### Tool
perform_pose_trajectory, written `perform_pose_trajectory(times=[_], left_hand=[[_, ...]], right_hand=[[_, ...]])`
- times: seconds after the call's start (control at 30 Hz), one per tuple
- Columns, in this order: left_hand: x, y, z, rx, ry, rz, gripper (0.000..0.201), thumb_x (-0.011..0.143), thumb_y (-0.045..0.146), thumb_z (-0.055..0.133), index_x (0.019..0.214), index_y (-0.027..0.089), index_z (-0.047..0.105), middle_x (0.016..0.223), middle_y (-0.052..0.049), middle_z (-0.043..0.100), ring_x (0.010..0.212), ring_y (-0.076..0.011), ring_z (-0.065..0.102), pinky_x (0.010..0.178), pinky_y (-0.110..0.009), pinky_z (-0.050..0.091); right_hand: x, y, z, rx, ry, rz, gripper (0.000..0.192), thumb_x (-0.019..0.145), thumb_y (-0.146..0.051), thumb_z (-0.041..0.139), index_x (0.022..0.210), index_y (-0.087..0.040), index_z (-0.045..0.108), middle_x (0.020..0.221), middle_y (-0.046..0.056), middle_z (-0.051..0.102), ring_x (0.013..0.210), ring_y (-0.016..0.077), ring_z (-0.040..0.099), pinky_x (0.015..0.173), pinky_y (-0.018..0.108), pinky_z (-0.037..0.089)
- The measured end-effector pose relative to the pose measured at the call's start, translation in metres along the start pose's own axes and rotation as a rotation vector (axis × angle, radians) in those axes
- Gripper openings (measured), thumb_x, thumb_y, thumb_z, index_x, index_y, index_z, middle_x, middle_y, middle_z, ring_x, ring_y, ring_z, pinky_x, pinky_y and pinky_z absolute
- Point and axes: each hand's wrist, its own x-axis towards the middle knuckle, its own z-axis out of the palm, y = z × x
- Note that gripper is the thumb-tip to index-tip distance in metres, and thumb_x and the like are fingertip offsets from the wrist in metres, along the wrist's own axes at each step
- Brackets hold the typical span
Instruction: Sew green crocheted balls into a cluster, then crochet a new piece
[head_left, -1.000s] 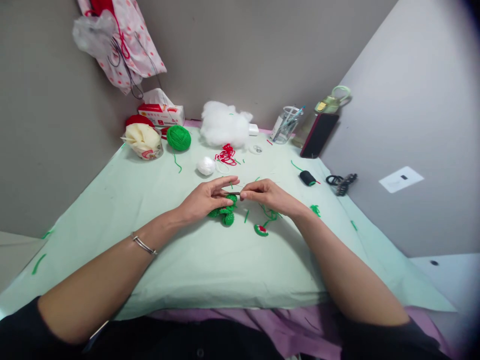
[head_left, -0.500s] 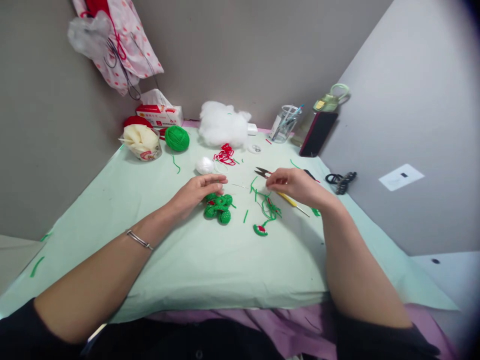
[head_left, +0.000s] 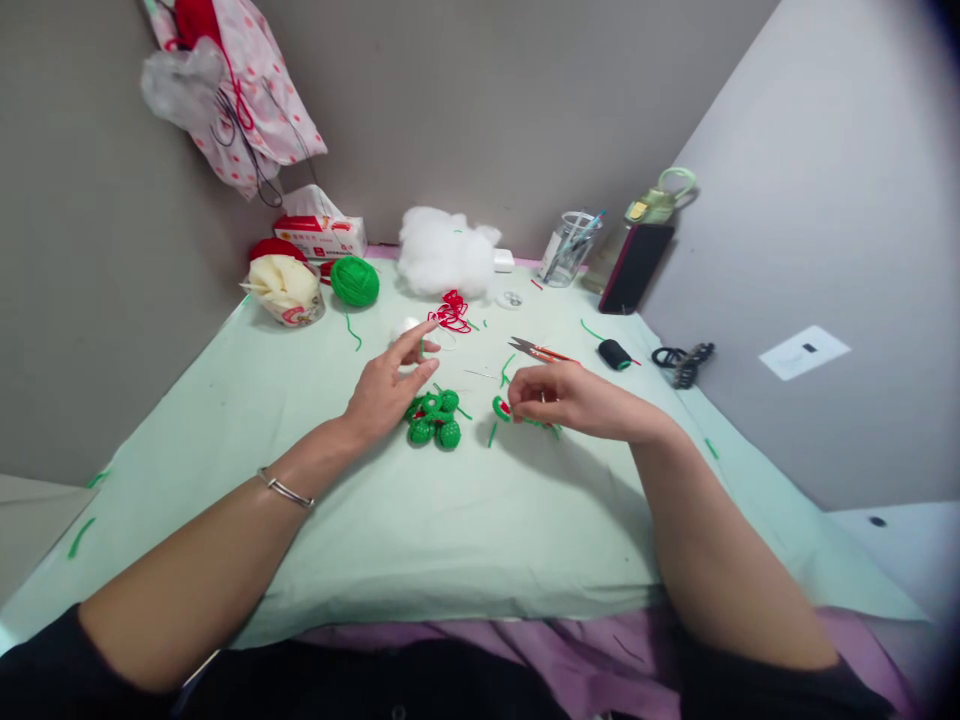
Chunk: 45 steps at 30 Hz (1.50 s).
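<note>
A green crocheted piece (head_left: 435,417) made of small balls lies on the pale green cloth (head_left: 450,520). My left hand (head_left: 390,385) rests just left of it, fingers spread, holding nothing. My right hand (head_left: 559,398) is closed on a small green and red crocheted piece (head_left: 501,408) with trailing green yarn, a little right of the ball cluster. Small thread snips (head_left: 536,350) lie on the cloth just beyond my right hand.
At the back stand a green yarn ball (head_left: 355,280), a cream-filled cup (head_left: 285,288), a tissue box (head_left: 321,232), white stuffing (head_left: 445,250), red yarn scraps (head_left: 452,311), a clear cup of tools (head_left: 568,248), a dark phone (head_left: 636,268), a black spool (head_left: 615,354) and a hair clip (head_left: 682,362).
My right hand set the snips down on the cloth, came back toward me and picked up the small green and red piece. My left hand let go of the ball cluster and opened.
</note>
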Motion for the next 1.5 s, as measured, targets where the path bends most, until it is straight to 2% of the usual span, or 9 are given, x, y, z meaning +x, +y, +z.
perform_pose_trajectory(times=[0.17,0.37,0.5,0.67,0.93,1.13,1.23,1.37,1.5], left_hand=[[-0.01,0.015,0.006,0.169,-0.031,0.25,0.058,0.096,0.041,0.062,0.151,0.029,0.049,0.146,-0.009,0.061,0.137,-0.0281,0.05,0.12,-0.047,0.033],[-0.016,0.017,0.013,0.043,-0.302,0.097,0.033,0.096,0.04,0.061,0.126,0.027,0.068,0.109,-0.004,0.075,0.095,-0.022,0.067,0.091,-0.034,0.051],[-0.014,0.018,0.011,-0.044,-0.235,0.011,0.024,0.097,0.042,0.059,0.103,0.023,0.071,0.083,-0.002,0.069,0.079,-0.0191,0.064,0.076,-0.031,0.051],[-0.011,0.021,0.006,-0.132,-0.149,-0.053,0.025,0.094,0.047,0.063,0.095,0.023,0.068,0.08,-0.001,0.066,0.076,-0.0184,0.062,0.074,-0.032,0.05],[-0.011,0.027,0.009,-0.215,-0.13,-0.109,0.026,0.089,0.049,0.069,0.093,0.023,0.074,0.085,-0.003,0.069,0.082,-0.0205,0.064,0.074,-0.035,0.052],[-0.006,0.023,0.005,-0.229,-0.016,-0.147,0.024,0.088,0.049,0.07,0.091,0.025,0.074,0.093,-0.004,0.07,0.091,-0.0226,0.066,0.077,-0.036,0.052],[-0.004,0.021,0.003,-0.259,-0.034,-0.162,0.025,0.087,0.049,0.071,0.091,0.024,0.073,0.091,-0.004,0.069,0.09,-0.0227,0.067,0.074,-0.036,0.052],[-0.004,0.02,0.004,-0.269,-0.052,-0.172,0.027,0.087,0.049,0.071,0.091,0.023,0.073,0.087,-0.004,0.068,0.085,-0.0208,0.066,0.073,-0.034,0.051],[-0.005,0.02,0.005,-0.259,-0.05,-0.182,0.028,0.086,0.05,0.071,0.091,0.022,0.073,0.087,-0.004,0.069,0.085,-0.0209,0.065,0.073,-0.034,0.051]], right_hand=[[0.015,-0.003,0.019,0.278,0.216,-0.033,0.017,0.087,-0.034,0.065,0.085,-0.017,0.064,0.067,-0.003,0.056,0.059,0.0103,0.046,0.055,0.025,0.033],[0.035,-0.006,0.043,0.537,0.28,-0.037,0.024,0.082,-0.039,0.072,0.087,-0.017,0.064,0.068,-0.002,0.06,0.06,0.0104,0.049,0.056,0.025,0.036],[0.034,-0.004,0.041,0.509,0.238,-0.072,0.032,0.09,-0.048,0.064,0.095,-0.016,0.066,0.077,-0.001,0.062,0.06,0.0092,0.046,0.056,0.025,0.037],[0.031,-0.005,0.039,0.395,0.136,-0.009,0.034,0.084,-0.049,0.069,0.083,-0.015,0.069,0.065,-0.005,0.048,0.058,0.0084,0.035,0.054,0.025,0.029],[0.037,-0.002,0.039,0.326,0.293,-0.038,0.038,0.086,-0.049,0.065,0.106,-0.016,0.069,0.072,-0.002,0.056,0.062,0.0112,0.045,0.057,0.025,0.035],[0.019,0.03,-0.009,0.041,0.568,0.086,0.031,0.091,-0.037,0.054,0.1,-0.015,0.074,0.089,0.008,0.071,0.069,0.016,0.059,0.071,0.032,0.048],[0.004,0.031,-0.021,-0.08,0.429,0.095,0.037,0.091,-0.044,0.06,0.113,-0.019,0.074,0.103,0.009,0.072,0.083,0.0202,0.065,0.079,0.035,0.05],[0.0,0.026,-0.008,-0.331,0.114,0.097,0.082,0.073,-0.047,0.084,0.147,-0.028,0.055,0.136,0.012,0.059,0.116,0.0295,0.063,0.098,0.039,0.05],[0.011,0.041,0.004,-0.447,0.145,0.112,0.085,0.071,-0.04,0.087,0.146,-0.023,0.053,0.139,0.016,0.054,0.128,0.0336,0.056,0.104,0.041,0.047]])
